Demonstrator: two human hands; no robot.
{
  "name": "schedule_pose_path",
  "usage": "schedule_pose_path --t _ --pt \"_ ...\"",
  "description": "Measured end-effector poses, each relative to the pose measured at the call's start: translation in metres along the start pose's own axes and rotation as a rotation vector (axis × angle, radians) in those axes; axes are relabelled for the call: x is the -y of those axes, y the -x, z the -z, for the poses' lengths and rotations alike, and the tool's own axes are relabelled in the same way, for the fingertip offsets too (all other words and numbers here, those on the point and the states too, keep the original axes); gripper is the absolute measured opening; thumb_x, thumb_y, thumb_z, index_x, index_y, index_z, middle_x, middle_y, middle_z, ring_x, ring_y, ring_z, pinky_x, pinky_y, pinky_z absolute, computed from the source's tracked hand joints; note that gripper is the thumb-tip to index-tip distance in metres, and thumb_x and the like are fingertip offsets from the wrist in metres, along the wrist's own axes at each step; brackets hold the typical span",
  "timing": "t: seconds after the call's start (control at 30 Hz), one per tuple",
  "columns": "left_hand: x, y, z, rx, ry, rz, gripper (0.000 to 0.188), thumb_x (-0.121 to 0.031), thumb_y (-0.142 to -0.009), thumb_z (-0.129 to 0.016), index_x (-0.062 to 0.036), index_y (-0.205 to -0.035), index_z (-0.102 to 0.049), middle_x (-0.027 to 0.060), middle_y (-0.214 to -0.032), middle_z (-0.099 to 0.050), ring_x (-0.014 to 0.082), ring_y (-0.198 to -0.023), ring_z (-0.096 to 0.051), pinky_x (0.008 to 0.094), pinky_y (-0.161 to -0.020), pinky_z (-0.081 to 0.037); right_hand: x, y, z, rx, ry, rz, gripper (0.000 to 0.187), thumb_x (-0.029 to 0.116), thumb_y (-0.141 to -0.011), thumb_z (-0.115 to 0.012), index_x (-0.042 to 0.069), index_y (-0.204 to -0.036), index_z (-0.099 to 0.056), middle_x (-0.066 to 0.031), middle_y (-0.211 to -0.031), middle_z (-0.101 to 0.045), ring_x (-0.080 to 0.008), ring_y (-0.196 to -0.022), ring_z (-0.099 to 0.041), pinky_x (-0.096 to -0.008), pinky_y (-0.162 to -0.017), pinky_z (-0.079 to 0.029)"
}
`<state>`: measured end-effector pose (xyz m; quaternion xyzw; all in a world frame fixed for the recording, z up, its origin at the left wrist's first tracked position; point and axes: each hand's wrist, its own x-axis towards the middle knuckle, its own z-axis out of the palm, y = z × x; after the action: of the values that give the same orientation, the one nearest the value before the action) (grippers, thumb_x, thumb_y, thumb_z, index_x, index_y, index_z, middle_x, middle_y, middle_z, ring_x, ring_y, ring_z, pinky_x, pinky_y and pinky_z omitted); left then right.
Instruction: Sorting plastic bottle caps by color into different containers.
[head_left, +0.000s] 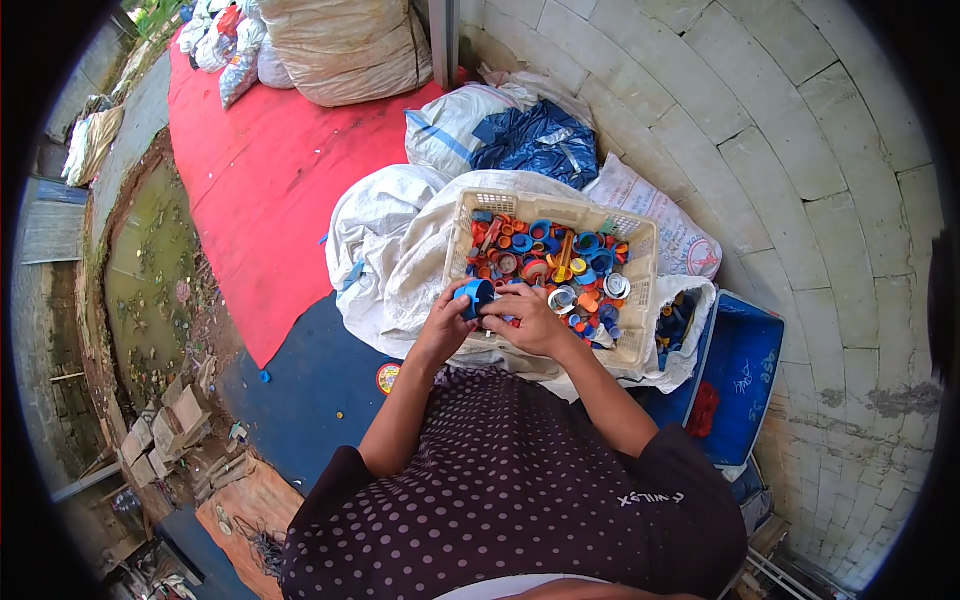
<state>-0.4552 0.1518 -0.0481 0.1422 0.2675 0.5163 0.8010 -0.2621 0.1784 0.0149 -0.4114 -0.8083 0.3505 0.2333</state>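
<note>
A blue plastic cap point(474, 297), cup-shaped and larger than most of the others, is gripped by my left hand point(447, 318) at the near left corner of a cream plastic crate point(640, 240). My right hand point(531, 318) is beside it, fingers bent toward the cap's right side. Whether those fingers pinch anything small, I cannot make out. Inside the crate lies a heap of plastic caps point(535, 270) in blue, orange, red, yellow and white. White woven sacks point(400, 265) lie around and under the crate.
To the right stands a blue bin point(745, 375) with something red inside, next to an open sack of dark caps point(676, 322). A block wall point(760, 150) rises behind. Stuffed bags point(500, 130) lie beyond the crate. Red sheeting point(270, 200) covers ground on the left, beside a murky water channel point(150, 290).
</note>
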Motion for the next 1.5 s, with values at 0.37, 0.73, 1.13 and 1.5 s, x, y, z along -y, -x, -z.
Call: schedule_pose_path --t 0.37,0.73,1.13,1.5 --pt "-0.051 0.038 0.046 -0.239 -0.006 -0.077 0.057 -0.028 -0.081 -0.072 -0.0105 -0.129 -0.047 0.0064 -0.121 -0.055 0.0198 -0.106 -0.057 0.0351 -0.086 -0.046 -0.167 -0.069 -0.035 -0.073 0.372 -0.561 0.028 0.02 -0.088 -0.06 0.013 -0.115 -0.063 -0.0074 -0.111 -0.064 -0.0274 -0.109 -0.059 -0.0443 -0.091 -0.047" --pt "-0.092 0.058 0.091 -0.329 -0.068 0.083 0.063 -0.03 -0.077 -0.076 -0.0117 -0.129 -0.046 0.0082 -0.121 -0.055 0.022 -0.109 -0.055 0.0387 -0.09 -0.044 -0.221 -0.11 -0.085 0.012 0.554 -1.08 0.068 0.041 -0.083 -0.072 0.021 -0.14 -0.042 -0.0053 -0.142 -0.041 -0.0306 -0.124 -0.05 -0.0543 -0.101 -0.035" --pt "-0.103 0.039 0.099 -0.183 -0.047 0.125 0.055 -0.027 -0.082 -0.071 -0.0124 -0.129 -0.048 0.0052 -0.12 -0.054 0.0184 -0.105 -0.056 0.0363 -0.086 -0.045 -0.187 -0.098 -0.073 -0.006 0.577 -1.079 0.069 0.033 -0.072 -0.077 0.018 -0.132 -0.046 -0.0063 -0.136 -0.049 -0.0291 -0.122 -0.05 -0.0521 -0.098 -0.035" --pt "-0.07 0.014 0.032 0.175 -0.057 0.24 0.047 -0.025 -0.089 -0.066 -0.0114 -0.129 -0.046 0.0066 -0.122 -0.055 0.0201 -0.108 -0.057 0.036 -0.089 -0.047 -0.028 0.011 -0.023 -0.598 -0.53 -0.6 0.059 0.017 -0.078 -0.079 0.01 -0.126 -0.046 -0.0056 -0.115 -0.059 -0.0158 -0.102 -0.061 -0.0321 -0.087 -0.05"
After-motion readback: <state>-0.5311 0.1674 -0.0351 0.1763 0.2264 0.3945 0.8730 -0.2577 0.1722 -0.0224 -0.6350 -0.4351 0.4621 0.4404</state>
